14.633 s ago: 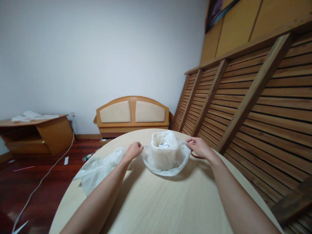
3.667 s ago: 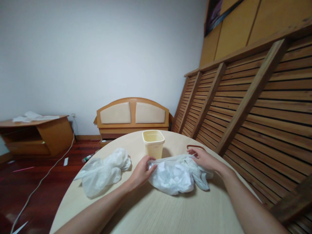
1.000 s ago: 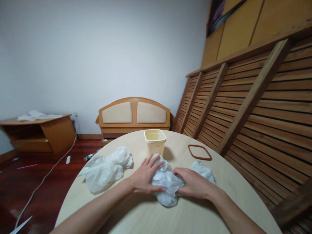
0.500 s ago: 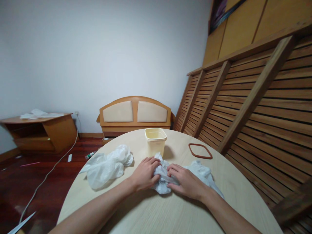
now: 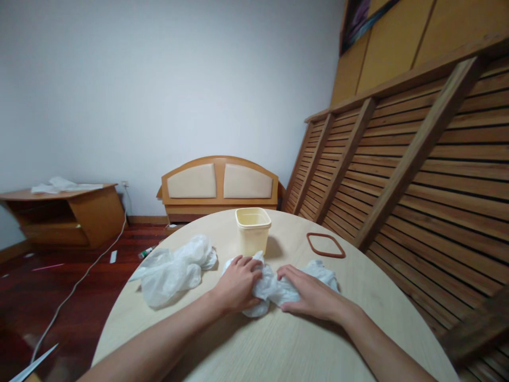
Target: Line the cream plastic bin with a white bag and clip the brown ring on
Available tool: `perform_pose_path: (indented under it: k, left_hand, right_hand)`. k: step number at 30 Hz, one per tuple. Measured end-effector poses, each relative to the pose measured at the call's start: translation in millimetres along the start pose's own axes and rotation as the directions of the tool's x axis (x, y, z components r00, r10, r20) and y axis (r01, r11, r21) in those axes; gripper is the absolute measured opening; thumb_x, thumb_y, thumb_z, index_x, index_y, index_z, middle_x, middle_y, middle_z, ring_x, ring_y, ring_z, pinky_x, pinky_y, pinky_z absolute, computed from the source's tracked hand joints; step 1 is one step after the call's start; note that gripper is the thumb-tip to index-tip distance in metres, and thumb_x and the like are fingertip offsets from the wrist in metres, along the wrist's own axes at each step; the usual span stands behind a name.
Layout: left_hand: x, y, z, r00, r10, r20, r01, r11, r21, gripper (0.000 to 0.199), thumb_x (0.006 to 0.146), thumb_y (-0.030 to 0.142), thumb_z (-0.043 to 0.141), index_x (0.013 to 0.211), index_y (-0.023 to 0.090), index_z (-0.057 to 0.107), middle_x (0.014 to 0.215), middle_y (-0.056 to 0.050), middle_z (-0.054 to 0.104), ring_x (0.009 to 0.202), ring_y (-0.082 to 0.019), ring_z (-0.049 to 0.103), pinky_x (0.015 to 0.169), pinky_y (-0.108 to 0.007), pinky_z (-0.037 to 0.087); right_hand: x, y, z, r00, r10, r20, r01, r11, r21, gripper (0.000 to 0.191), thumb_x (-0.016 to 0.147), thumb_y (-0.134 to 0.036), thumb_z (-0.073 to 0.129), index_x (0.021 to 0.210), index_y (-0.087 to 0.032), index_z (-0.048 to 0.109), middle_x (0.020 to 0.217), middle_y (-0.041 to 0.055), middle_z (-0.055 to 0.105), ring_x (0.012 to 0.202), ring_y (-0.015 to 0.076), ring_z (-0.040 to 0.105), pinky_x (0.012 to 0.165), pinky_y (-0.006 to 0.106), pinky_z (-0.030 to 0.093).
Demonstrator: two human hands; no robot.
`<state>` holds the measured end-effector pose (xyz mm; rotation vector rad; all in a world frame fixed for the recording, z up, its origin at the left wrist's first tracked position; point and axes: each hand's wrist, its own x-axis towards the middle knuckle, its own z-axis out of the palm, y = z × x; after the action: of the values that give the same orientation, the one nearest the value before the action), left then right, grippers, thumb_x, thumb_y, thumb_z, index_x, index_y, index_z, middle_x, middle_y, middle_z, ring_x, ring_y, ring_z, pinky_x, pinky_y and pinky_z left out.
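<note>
A crumpled whitish plastic bag (image 5: 267, 285) lies bunched on the round table in front of me. My left hand (image 5: 239, 284) is closed over its left part, with some of the plastic showing behind the fingers. Around the right part my right hand (image 5: 310, 294) is curled, thumb toward me. More crinkled plastic sticks out past the right knuckles; I cannot tell whether it is the same piece. Just behind the bag stands a pale yellow square tub (image 5: 253, 236), upright and without a lid. A second white plastic bag (image 5: 175, 273) rests loosely left of my left hand.
A reddish-brown rounded square ring (image 5: 326, 245) lies at the table's (image 5: 274, 350) right side. Slatted wooden panels (image 5: 397, 185) lean close on the right. Behind the table is a headboard (image 5: 220, 183). At left are a low cabinet (image 5: 91, 212) and a cable (image 5: 79, 281) on the floor.
My hands have moved slightly apart, the right one rightward, and more of the bag shows between them. The plastic beyond my right hand has been drawn in and looks shorter.
</note>
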<state>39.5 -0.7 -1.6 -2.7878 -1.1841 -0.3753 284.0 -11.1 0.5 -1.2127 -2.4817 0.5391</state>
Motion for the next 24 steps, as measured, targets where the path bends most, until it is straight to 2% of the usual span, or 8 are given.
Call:
perform_pose_path:
  k: [3,6,8,10,12,15,20,24]
  left_hand:
    - [-2,2,-5.3,0.996,-0.083,0.016,0.082,0.995,0.062,0.047,0.081,0.059,0.063,0.102,0.018,0.07,0.122,-0.012,0.065,0.113,-0.032,0.06,0.106,-0.049,0.04]
    - [-5,6,-10.6,0.988,-0.152,0.028,0.147,0.982,0.117,0.059,0.08,0.069,0.057,0.1,0.015,0.07,0.117,-0.015,0.066,0.116,-0.035,0.058,0.111,-0.055,0.034]
    - [-5,10,-11.7,0.987,-0.159,0.011,0.156,0.979,0.134,0.068,0.076,0.074,0.059,0.106,0.013,0.068,0.122,-0.017,0.064,0.126,-0.04,0.05,0.113,-0.057,0.03]
    - [-2,14,-10.2,0.994,-0.108,-0.013,0.109,0.988,0.112,0.077,0.075,0.076,0.059,0.12,0.014,0.062,0.137,-0.018,0.056,0.137,-0.042,0.04,0.115,-0.056,0.029]
    - [2,18,-6.2,1.0,0.008,0.009,-0.008,0.998,0.063,0.082,0.077,0.073,0.059,0.138,0.019,0.049,0.151,-0.015,0.045,0.141,-0.038,0.037,0.113,-0.053,0.033]
    - [8,20,1.6,0.99,0.104,0.094,-0.107,0.994,0.027,0.082,0.083,0.063,0.06,0.149,0.021,0.035,0.156,-0.015,0.039,0.133,-0.035,0.048,0.105,-0.048,0.043]
    - [8,18,4.7,0.974,0.013,0.227,-0.042,0.991,0.123,0.07,0.086,0.041,0.058,0.147,0.011,0.04,0.129,-0.018,0.064,0.112,-0.035,0.062,0.098,-0.048,0.046]
    - [4,15,-3.3,0.959,0.005,0.282,-0.057,0.982,0.178,0.069,0.078,0.028,0.063,0.141,0.009,0.046,0.114,-0.018,0.069,0.106,-0.034,0.063,0.095,-0.047,0.046]
  right_hand:
    - [-4,17,-7,0.997,0.078,0.026,-0.077,0.996,-0.036,0.037,0.075,-0.023,0.068,0.111,-0.024,0.06,0.114,0.0055,0.067,0.101,0.0239,0.062,0.085,0.03,0.044]
    - [-7,28,-15,0.992,0.121,0.037,-0.117,0.989,-0.087,0.042,0.073,-0.011,0.06,0.113,-0.024,0.062,0.108,0.0056,0.072,0.1,0.0244,0.065,0.081,0.028,0.043]
    - [-8,28,-20,0.993,0.116,0.032,-0.112,0.987,-0.116,0.046,0.071,-0.006,0.056,0.112,-0.024,0.064,0.106,0.0061,0.073,0.098,0.0242,0.066,0.08,0.028,0.043]
    - [-8,24,-21,0.996,0.083,0.03,-0.079,0.991,-0.112,0.047,0.07,-0.005,0.055,0.112,-0.024,0.065,0.105,0.0062,0.074,0.098,0.0238,0.067,0.081,0.028,0.043]
    - [-6,19,-19,0.998,0.042,0.048,-0.038,0.996,-0.081,0.052,0.069,-0.006,0.055,0.117,-0.024,0.064,0.108,0.006,0.074,0.101,0.0236,0.067,0.083,0.027,0.044]
    - [-7,16,-15,0.996,0.04,0.085,-0.033,0.996,-0.079,0.061,0.066,-0.003,0.056,0.122,-0.025,0.062,0.113,0.0066,0.073,0.105,0.024,0.067,0.083,0.027,0.044]
    - [-16,26,-26,0.978,0.193,0.077,-0.157,0.928,-0.338,0.04,0.067,0.003,0.051,0.092,-0.021,0.072,0.095,0.0096,0.076,0.093,0.0271,0.07,0.07,0.029,0.041]
    - [-24,33,-47,0.954,0.3,0.0,-0.256,0.814,-0.521,0.038,0.071,0.005,0.048,0.085,-0.018,0.074,0.094,0.013,0.076,0.093,0.0298,0.069,0.072,0.033,0.04]
